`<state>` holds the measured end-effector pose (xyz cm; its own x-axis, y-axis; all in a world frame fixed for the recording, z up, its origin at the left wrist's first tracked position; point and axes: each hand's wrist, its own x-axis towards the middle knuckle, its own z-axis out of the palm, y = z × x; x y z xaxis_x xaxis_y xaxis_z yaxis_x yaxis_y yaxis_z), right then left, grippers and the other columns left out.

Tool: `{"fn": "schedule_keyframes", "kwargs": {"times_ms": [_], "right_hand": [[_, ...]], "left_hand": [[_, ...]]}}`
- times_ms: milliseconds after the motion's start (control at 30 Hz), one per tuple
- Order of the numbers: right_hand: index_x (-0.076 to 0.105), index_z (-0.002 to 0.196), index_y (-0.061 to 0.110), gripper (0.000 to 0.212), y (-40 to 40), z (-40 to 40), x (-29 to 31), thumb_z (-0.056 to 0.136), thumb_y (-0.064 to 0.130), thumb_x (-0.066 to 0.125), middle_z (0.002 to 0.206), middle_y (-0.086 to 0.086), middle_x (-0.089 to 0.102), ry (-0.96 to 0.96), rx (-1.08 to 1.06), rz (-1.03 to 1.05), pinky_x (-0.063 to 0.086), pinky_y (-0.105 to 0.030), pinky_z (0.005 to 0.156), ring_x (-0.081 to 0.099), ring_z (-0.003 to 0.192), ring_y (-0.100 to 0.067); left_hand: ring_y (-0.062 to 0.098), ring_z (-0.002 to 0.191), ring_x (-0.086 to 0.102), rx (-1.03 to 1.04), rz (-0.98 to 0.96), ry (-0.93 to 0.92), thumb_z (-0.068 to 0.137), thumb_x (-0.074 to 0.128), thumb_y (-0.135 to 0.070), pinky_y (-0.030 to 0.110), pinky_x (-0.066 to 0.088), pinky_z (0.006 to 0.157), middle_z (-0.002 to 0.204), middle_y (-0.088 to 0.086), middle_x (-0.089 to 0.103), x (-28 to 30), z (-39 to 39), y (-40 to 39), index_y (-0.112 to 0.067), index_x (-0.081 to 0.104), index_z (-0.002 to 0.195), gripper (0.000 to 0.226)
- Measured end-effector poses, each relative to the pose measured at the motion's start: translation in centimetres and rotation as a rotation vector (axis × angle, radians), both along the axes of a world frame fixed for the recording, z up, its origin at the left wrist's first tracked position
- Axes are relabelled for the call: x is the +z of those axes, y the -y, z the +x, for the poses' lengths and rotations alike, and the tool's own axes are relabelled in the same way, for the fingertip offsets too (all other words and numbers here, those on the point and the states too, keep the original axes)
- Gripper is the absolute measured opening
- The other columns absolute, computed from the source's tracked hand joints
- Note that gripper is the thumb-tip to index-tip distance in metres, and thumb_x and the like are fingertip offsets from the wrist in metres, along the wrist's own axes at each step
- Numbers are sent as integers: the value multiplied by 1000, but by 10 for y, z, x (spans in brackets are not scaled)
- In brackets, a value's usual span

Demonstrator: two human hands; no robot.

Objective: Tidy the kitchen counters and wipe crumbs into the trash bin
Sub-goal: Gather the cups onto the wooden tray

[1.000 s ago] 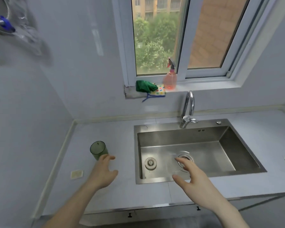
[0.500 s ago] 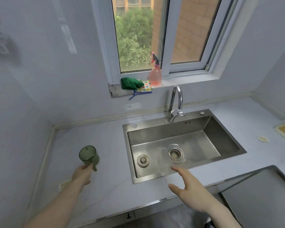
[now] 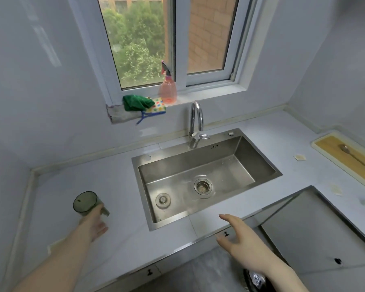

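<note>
A translucent green cup stands on the grey counter left of the sink. My left hand is closed around its near side and handle. With fingers spread and nothing in it, my right hand hovers over the counter's front edge, right of the sink's near corner. Pale scraps lie on the counter: one beside the cutting board, another nearer the front, and a third next to my left forearm. A dark trash bin shows at the bottom, mostly hidden behind my right forearm.
A steel sink with a tap sits mid-counter. The windowsill holds a pink spray bottle, a green cloth and a dotted sponge. At right, a spoon lies on a cutting board. A cabinet door stands open below.
My left hand reached the green cup and closed on it. My right hand drew back from over the sink to the counter's front edge. The view swung right.
</note>
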<state>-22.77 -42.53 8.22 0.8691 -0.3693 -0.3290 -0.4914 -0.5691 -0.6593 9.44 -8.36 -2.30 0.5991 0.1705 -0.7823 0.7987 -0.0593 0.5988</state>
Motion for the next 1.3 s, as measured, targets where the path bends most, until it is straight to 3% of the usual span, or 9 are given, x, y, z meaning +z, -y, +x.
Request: {"fn": "schedule_keyframes", "kwargs": {"times_ms": [67,167,233,333,533,633,800,967,1300], "right_hand": [[39,151,32,63,3,-9,0,95,39,65,155,17,36,-20,-19,-10,17,-9,111,30,144,2],[37,153,32,64,4,-25,-5,96,40,65,155,16,35,-59,-40,-14,16,-7,110,30,143,1],[38,152,30,63,0,-36,-9,96,41,65,153,17,37,-69,-58,-6,12,2,103,33,137,5],[40,151,28,63,-4,-50,-11,96,40,66,153,16,39,-63,-100,7,11,7,100,33,134,7],[38,152,28,62,4,-73,-11,96,42,64,154,14,38,-83,-158,22,23,-10,108,38,137,-3],[39,151,28,62,19,-83,-10,96,42,64,155,13,36,-61,-192,14,17,-4,106,34,141,-1],[38,152,31,63,61,-107,-5,95,45,63,156,18,33,2,-253,5,16,-9,110,29,135,9],[37,152,32,65,115,-146,2,94,46,62,158,18,31,46,-337,-5,24,-20,118,30,141,2],[35,151,41,67,229,-257,10,91,57,60,157,21,30,83,-503,-23,22,-24,119,29,143,2]], "left_hand": [[25,103,54,54,2,-7,90,69,-25,42,54,95,131,8,56,-6,10,10,-9,61,126,40],[20,88,52,116,23,13,96,60,-17,38,53,97,116,9,54,-9,14,23,-14,56,114,18],[17,73,49,123,37,35,100,55,-13,34,56,86,100,6,53,-6,10,30,-14,56,100,2],[18,76,52,14,64,129,99,56,-10,28,47,61,100,6,55,1,-7,48,-16,55,90,11],[20,95,62,-454,-40,314,97,65,-26,39,52,89,102,5,68,28,-82,117,-18,69,108,14],[23,88,59,-642,-27,371,96,63,-25,37,51,84,91,3,65,46,-117,163,-21,72,88,13],[13,76,57,-1024,-67,450,97,59,-31,31,53,78,77,0,60,84,-172,236,-23,78,88,22],[10,87,65,-1163,-185,501,102,55,-32,23,55,75,96,5,70,118,-221,303,-32,79,91,27],[6,102,66,-1219,-221,595,100,55,-39,34,54,97,107,-9,72,143,-285,434,-36,77,101,22]]}}
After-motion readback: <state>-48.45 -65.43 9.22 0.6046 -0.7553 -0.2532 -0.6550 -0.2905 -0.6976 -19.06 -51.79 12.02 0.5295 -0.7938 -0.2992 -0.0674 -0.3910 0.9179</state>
